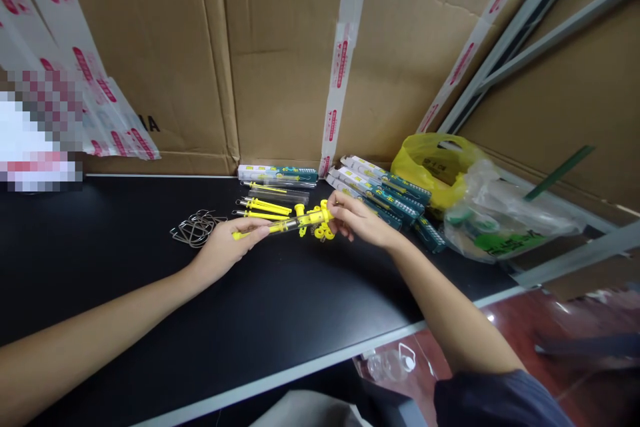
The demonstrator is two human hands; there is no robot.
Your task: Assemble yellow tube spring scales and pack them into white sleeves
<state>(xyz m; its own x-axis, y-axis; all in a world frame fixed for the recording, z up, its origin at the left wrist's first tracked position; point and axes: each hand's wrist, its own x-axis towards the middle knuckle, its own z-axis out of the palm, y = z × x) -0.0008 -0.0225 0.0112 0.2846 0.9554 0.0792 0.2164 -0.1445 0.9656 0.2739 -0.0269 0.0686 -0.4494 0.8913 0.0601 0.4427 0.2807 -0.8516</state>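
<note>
Between my two hands lies a slim tubular spring scale [291, 223], clear with yellow parts, held nearly level above the black table. My left hand [226, 245] is closed round its left end, thumb along the yellow rod. At the other end, the fingers of my right hand [356, 216] pinch the yellow cap. Just behind the scale are several yellow rods [267, 207] with metal springs at their ends, and clear tubes [283, 196]. Small yellow caps and rings [324, 232] sit close to my right fingers. Bent metal hooks [196, 228] are heaped left of my left hand.
Several green-and-white boxes [383, 190] are piled at the back right, and another box [277, 173] lies along the cardboard wall [280, 80]. A yellow plastic bag [425, 163] and a clear bag [500, 227] stand at the right, beside a metal frame [575, 250].
</note>
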